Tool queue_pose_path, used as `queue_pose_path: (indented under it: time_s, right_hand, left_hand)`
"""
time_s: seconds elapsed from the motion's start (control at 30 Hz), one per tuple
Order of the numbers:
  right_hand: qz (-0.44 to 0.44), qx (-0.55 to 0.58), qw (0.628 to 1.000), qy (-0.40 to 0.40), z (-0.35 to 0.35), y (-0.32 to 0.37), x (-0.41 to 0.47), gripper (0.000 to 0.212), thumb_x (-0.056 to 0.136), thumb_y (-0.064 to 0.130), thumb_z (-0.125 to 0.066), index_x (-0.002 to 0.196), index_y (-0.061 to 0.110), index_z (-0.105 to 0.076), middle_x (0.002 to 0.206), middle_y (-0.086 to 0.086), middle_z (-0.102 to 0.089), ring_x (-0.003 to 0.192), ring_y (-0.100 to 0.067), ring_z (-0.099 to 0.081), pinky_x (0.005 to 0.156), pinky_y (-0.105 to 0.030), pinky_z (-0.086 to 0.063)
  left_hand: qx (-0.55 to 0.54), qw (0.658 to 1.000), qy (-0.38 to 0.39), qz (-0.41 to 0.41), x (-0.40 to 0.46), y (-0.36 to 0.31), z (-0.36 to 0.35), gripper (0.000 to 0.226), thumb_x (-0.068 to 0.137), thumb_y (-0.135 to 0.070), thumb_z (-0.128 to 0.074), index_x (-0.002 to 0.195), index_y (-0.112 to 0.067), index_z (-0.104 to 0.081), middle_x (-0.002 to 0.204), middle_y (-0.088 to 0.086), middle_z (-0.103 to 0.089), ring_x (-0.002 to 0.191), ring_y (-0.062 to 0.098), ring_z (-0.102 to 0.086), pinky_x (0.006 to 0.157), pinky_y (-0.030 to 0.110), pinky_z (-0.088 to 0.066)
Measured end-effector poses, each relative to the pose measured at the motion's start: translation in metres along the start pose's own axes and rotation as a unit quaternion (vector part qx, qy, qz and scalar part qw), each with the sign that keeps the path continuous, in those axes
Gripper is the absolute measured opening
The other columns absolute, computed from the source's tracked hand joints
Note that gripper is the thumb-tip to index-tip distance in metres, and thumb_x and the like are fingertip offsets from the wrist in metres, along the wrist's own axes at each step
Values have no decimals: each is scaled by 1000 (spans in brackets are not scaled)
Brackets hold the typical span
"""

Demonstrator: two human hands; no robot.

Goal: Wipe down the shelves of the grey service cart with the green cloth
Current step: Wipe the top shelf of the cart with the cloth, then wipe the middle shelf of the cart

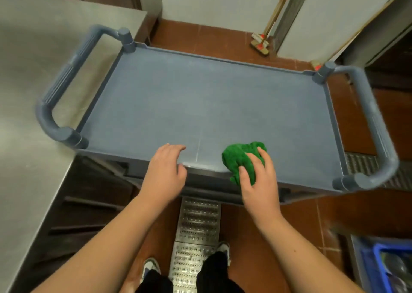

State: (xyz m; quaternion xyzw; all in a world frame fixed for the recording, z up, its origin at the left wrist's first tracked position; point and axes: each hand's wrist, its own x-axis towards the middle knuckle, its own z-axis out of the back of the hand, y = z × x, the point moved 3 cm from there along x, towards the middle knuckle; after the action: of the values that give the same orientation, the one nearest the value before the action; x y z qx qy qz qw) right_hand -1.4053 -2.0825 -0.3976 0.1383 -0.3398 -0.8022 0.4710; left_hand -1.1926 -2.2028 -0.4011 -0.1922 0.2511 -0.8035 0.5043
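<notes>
The right hand (256,181) presses down on the green cloth (240,161), fingers spread and curled over the bunched fabric at the near edge of the top shelf (200,96) of the grey service cart (347,181); part of the cloth hangs just over the near rim. The left hand (165,167) rests beside it on the same rim, loosely open and holding nothing, thumb below the edge as though steadying the cart. The cloth looks soft, light and limp, so it will likely crumple and drag rather than slide flat; a broad palm over its middle, with the fingers pinning the leading edge, should keep it from rolling up. The shelf beyond lies bare out to the far rim, with looped handles at both ends; a steel counter (33,92) stands just left of the cart; further off, a broom (260,45) leans on the wall.
</notes>
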Motion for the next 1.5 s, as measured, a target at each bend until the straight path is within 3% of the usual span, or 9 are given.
queue_pose_path:
  time_s: [0.13,0.33,0.6,0.8,0.97,1.2,1.4,1.5]
  right_hand:
    - [-3,0,999,46,-14,14,-75,43,95,37,-51,133,19,-58,154,4,-35,139,-8,-30,116,-28,-21]
    - [-80,-57,993,70,-70,2,-145,41,99,33,-55,138,21,-55,155,3,-34,142,-16,-30,115,-26,-19]
    - [-115,-78,988,66,-139,-54,-164,43,100,37,-50,139,19,-54,155,0,-36,140,-21,-34,112,-25,-20]
    - [-40,-40,998,22,-216,-162,-150,41,99,36,-52,136,19,-56,153,3,-37,140,-15,-34,117,-27,-19]
    - [78,-11,997,-16,-283,-233,-126,52,92,54,-40,133,26,-57,147,15,-36,136,-4,-35,115,-23,-25]
    - [194,-15,978,-76,-305,-261,-95,48,92,51,-45,135,30,-55,149,21,-32,137,4,-29,114,-21,-24]
    - [174,18,983,-62,-313,-265,-81,54,94,52,-41,139,25,-52,151,16,-32,138,-6,-34,116,-27,-29]
    - [174,22,982,-64,-316,-270,-77,55,94,52,-40,140,23,-52,150,13,-35,137,-8,-37,116,-24,-28]
  left_hand:
    - [-4,999,20,-27,-53,11,1,47,83,-8,-56,129,-16,-54,128,1,-57,126,19,-46,110,34,-33]
    - [1,997,73,-24,-98,69,-14,45,85,-10,-55,130,-19,-54,130,-2,-56,130,15,-42,112,32,-30]
    - [11,999,44,-16,-114,116,-77,43,83,-8,-54,125,-18,-57,127,0,-58,128,19,-44,110,35,-32]
    - [35,994,-22,-105,-86,159,-207,44,77,-10,-56,120,-19,-59,126,1,-60,126,22,-47,108,42,-39]
    - [46,984,-86,-152,-58,208,-311,47,69,-14,-55,115,-18,-62,119,6,-64,117,30,-54,101,40,-44]
    - [67,965,-162,-197,-37,215,-350,45,66,-18,-62,110,-27,-59,106,-5,-63,106,22,-54,87,35,-45]
    - [83,962,-160,-204,-41,198,-363,46,67,-33,-38,106,-26,-61,104,-4,-64,104,23,-55,85,35,-44]
    - [94,961,-162,-202,-35,193,-370,51,64,-38,-33,104,-23,-60,104,-2,-64,104,26,-54,87,40,-45]
